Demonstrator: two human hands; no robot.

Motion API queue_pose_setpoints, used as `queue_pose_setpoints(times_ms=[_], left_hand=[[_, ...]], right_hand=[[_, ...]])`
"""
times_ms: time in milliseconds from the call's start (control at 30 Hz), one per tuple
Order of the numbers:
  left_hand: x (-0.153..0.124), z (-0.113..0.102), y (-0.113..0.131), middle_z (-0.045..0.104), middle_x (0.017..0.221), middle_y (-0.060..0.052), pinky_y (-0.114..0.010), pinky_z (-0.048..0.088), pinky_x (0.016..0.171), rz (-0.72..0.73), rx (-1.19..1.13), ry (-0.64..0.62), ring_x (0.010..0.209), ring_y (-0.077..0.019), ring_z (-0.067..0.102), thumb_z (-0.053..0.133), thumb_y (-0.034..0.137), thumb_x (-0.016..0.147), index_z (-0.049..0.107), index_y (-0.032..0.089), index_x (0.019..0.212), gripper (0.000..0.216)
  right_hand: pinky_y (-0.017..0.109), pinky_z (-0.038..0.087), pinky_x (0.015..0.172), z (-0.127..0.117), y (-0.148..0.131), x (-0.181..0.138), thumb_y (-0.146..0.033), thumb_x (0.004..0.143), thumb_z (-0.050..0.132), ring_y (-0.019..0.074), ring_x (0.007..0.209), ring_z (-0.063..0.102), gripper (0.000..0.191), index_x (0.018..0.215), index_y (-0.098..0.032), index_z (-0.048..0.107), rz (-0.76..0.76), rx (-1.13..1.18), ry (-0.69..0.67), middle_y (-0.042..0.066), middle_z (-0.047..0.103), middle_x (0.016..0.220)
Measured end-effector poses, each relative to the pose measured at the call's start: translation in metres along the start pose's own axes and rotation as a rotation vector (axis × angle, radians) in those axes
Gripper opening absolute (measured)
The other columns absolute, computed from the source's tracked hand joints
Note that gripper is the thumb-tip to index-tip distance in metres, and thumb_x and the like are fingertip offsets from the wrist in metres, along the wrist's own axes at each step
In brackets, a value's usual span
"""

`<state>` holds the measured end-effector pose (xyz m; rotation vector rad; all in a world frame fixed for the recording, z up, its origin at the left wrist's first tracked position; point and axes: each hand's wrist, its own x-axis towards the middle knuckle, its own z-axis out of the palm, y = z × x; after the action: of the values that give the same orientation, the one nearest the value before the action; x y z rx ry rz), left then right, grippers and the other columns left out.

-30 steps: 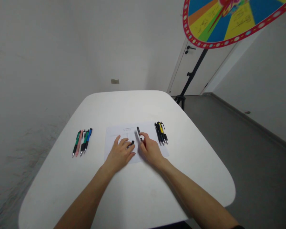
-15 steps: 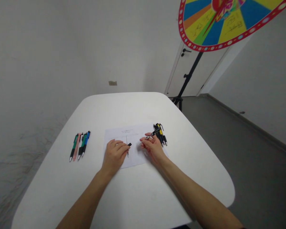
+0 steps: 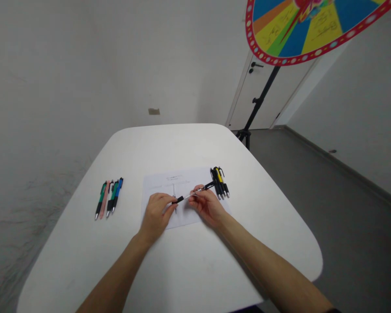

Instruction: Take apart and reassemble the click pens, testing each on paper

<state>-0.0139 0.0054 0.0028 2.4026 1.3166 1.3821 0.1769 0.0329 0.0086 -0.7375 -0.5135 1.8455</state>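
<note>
Between thumb and fingers, my left hand [image 3: 155,216] pinches a short black pen grip [image 3: 180,199]. My right hand [image 3: 211,209] holds a slim pen barrel [image 3: 209,185] with a black clip end pointing right and up. A thin pale section runs from the barrel to the black grip; the two parts line up and seem to meet, though I cannot tell whether they are joined. Both hands are over a white printed sheet [image 3: 159,178]. A thin dark piece, partly behind my left fingertips, lies on the sheet.
Several pens [image 3: 108,199] in green, pink, white and blue lie in a row on the left of the white table [image 3: 169,274]. Black and yellow pens [image 3: 219,182] lie by the sheet's right edge. A colourful prize wheel [image 3: 299,39] stands on a black tripod beyond the table.
The black grip and the barrel have come together into one line. My right hand has turned the barrel so that its pale section points at the left hand.
</note>
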Motion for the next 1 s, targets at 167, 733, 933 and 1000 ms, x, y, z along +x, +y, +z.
queue_pose_setpoints(times_ms=[167, 733, 933, 1000], left_hand=[[-0.001, 0.000, 0.000, 0.070, 0.085, -0.003, -0.034, 0.050, 0.079, -0.018, -0.031, 0.000, 0.084, -0.0179, 0.062, 0.056, 0.023, 0.091, 0.065, 0.021, 0.094, 0.011], [0.004, -0.001, 0.007, 0.069, 0.081, -0.004, -0.033, 0.051, 0.075, 0.083, 0.038, 0.027, 0.080, -0.0172, 0.062, 0.055, 0.024, 0.092, 0.062, 0.019, 0.093, 0.009], [0.004, -0.002, 0.009, 0.069, 0.080, -0.003, -0.032, 0.050, 0.076, 0.090, 0.039, 0.041, 0.081, -0.0166, 0.061, 0.059, 0.020, 0.089, 0.061, 0.019, 0.092, 0.004], [0.004, -0.003, 0.009, 0.069, 0.081, -0.002, -0.032, 0.051, 0.077, 0.073, 0.033, 0.033, 0.082, -0.0166, 0.061, 0.059, 0.020, 0.089, 0.061, 0.020, 0.091, 0.003]], right_hand=[[0.018, 0.056, 0.057, 0.001, -0.001, -0.001, -0.016, 0.062, 0.079, 0.0098, 0.061, 0.066, 0.025, 0.079, -0.017, 0.060, -0.011, -0.023, 0.005, -0.002, 0.068, 0.069], [0.023, 0.058, 0.065, 0.002, 0.008, -0.002, -0.043, 0.073, 0.077, 0.0128, 0.068, 0.068, 0.032, 0.080, -0.014, 0.069, 0.003, -0.132, -0.155, 0.004, 0.071, 0.074], [0.024, 0.057, 0.066, 0.003, 0.010, -0.004, -0.045, 0.070, 0.079, 0.0130, 0.070, 0.069, 0.036, 0.084, -0.014, 0.066, 0.044, -0.149, -0.207, 0.004, 0.071, 0.074], [0.025, 0.057, 0.067, 0.004, 0.011, -0.005, -0.045, 0.071, 0.079, 0.0136, 0.069, 0.069, 0.036, 0.086, -0.015, 0.066, 0.034, -0.167, -0.225, 0.003, 0.071, 0.072]])
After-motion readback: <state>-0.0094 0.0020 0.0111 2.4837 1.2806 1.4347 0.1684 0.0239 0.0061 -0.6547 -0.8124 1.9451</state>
